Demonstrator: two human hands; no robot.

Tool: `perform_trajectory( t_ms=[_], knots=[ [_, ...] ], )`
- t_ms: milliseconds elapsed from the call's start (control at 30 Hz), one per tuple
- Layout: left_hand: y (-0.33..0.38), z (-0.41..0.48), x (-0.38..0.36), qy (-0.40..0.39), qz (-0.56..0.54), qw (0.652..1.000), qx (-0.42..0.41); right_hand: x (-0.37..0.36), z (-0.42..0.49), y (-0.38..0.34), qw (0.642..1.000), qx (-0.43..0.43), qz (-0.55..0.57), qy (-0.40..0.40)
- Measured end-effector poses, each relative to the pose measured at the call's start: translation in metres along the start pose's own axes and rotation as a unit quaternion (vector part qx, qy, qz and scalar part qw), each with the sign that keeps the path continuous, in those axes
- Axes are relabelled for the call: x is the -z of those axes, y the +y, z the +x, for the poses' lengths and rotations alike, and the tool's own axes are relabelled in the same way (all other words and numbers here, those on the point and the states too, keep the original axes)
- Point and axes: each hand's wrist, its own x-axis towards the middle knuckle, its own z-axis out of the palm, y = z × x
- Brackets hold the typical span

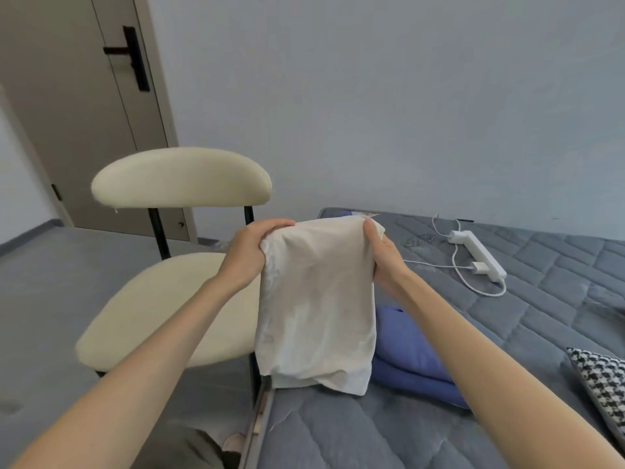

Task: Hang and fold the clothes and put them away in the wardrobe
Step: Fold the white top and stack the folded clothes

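While held up by its top corners, white cloth (318, 299): middle of the frame, hanging down in front of the bed (541, 316), low end at the bed's near edge; touching or not, hard to tell.
Left hand (252, 252): fingers curled over the top left corner, gripping it.
Right hand (382, 255): thumb and fingers pinching the top right corner.
Long way of the cloth: up and down.
Short way: straight across, hand to hand.
Nearer hand: neither; both level at the top, cloth between them.
Blue clothes (412, 353): folded on the bed, just behind the cloth, to its right.
Next move, a guess: low end up to the hands, to fold in half.
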Motion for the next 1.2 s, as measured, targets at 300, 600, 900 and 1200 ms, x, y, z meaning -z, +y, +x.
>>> perform_trajectory(
  t_ms=[300,600,900,1200],
  knots=[
    [0.026,0.055,0.003,0.041,-0.047,0.998,-0.025,0.031,0.011,-0.037,0.997,0.07,-0.027,0.006],
    [-0.014,-0.069,-0.031,-0.283,-0.109,0.95,0.078,0.079,-0.064,0.075,0.997,-0.054,-0.052,-0.002],
    [-0.006,-0.158,-0.068,-0.511,-0.118,0.839,0.146,0.102,-0.131,0.133,0.99,-0.082,-0.084,0.08],
    [-0.006,-0.195,-0.081,-0.658,-0.177,0.684,0.261,0.136,-0.164,0.158,0.949,-0.268,-0.104,-0.129]
  ],
)
